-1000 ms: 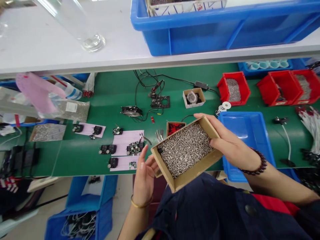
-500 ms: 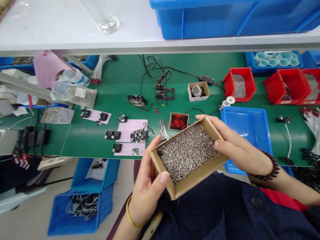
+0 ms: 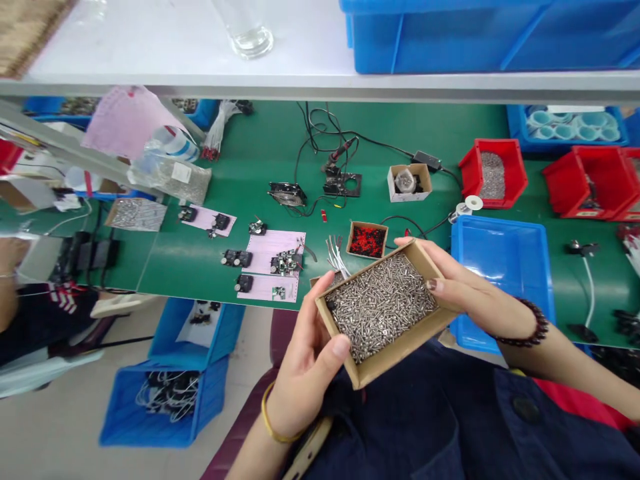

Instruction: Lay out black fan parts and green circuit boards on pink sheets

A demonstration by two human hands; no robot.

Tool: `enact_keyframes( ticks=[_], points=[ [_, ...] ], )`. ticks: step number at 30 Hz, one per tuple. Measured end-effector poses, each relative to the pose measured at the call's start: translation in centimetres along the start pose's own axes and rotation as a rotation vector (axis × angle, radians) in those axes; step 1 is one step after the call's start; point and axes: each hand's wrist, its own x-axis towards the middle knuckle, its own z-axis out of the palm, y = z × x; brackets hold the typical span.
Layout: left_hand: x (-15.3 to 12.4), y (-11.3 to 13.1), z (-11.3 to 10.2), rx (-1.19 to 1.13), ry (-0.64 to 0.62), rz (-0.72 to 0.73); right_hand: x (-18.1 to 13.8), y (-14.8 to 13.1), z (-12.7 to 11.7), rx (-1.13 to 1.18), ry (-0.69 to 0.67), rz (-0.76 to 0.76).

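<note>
A brown cardboard box (image 3: pixel 400 350) filled with small silver screws (image 3: pixel 383 307) is held over my lap, at the near edge of the green table. My left hand (image 3: pixel 307 363) grips its left side, thumb on the near rim. My right hand (image 3: pixel 470 297), with a dark bead bracelet on the wrist, holds the box's right side with fingers along the far rim. Just beyond the box sits a small box of red parts (image 3: pixel 369 241).
An empty blue tray (image 3: pixel 505 257) lies right of the box. Red bins (image 3: pixel 491 173) with screws stand farther back. Pink sheets with small black parts (image 3: pixel 273 263), cables and a fan (image 3: pixel 287 194) cover the green table (image 3: pixel 235 167). A blue crate (image 3: pixel 167 393) sits on the floor.
My left hand came up from beside the box and took hold of its left side. The box shifted slightly right and nearer in the view.
</note>
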Motion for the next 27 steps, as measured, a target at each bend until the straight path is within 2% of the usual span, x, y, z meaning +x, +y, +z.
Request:
enact_keyframes(
  ticks=[3,6,11,14,22,27],
  points=[
    [1.0,-2.0,-1.1,0.054,-0.063,-0.008,-0.1,2.2,-0.1,0.126,-0.114,0.069],
    [2.2,-4.6,-2.2,0.261,-0.049,0.043,-0.3,5.2,0.6,0.198,-0.127,0.122],
    [3.6,-7.2,-3.1,0.903,0.201,0.325,-0.7,10.0,2.8,0.195,-0.052,0.13],
    [3.7,-7.1,-3.1,1.229,0.173,0.428,-0.7,11.3,3.7,0.195,-0.022,0.132],
    [4.4,-8.0,-2.1,1.585,0.075,0.331,-0.5,12.2,5.6,0.219,-0.039,0.131],
    [4.9,-9.2,-2.0,1.559,0.0,0.299,-0.4,13.0,6.2,0.234,-0.066,0.174]
  ],
)
